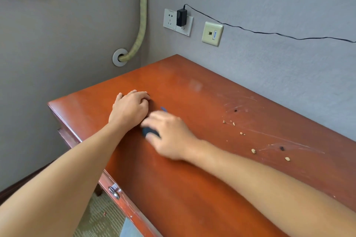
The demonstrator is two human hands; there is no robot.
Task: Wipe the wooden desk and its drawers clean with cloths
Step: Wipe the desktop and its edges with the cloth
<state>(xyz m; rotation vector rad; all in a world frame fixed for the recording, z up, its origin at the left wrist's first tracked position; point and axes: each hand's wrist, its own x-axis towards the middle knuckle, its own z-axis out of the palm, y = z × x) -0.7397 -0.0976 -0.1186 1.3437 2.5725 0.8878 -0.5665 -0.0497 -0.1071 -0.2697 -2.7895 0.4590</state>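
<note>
Here, label by label:
Desk (192, 179): reddish-brown wooden top set into a grey wall corner, scuffed with pale scratch marks toward the right.
Left hand (129, 108): resting on the desk top near the far left end, fingers curled under; whether holding anything, cannot tell.
Right hand (169, 134): motion-blurred, just beside the left, fingers curled around a dark blue cloth (149, 132), pressed to the wood.
Crumbs (253, 151): pale bits and two dark specks scattered right of the hands, well apart from the cloth.
Drawer front (123, 204): below the near edge, metal fitting (114, 191) showing.
Wall: double socket (178, 22) with black adapter (181, 17) and trailing cord; beige data plate (212, 33), blue label unreadable.
Hose (141, 19): entering a round wall collar.
</note>
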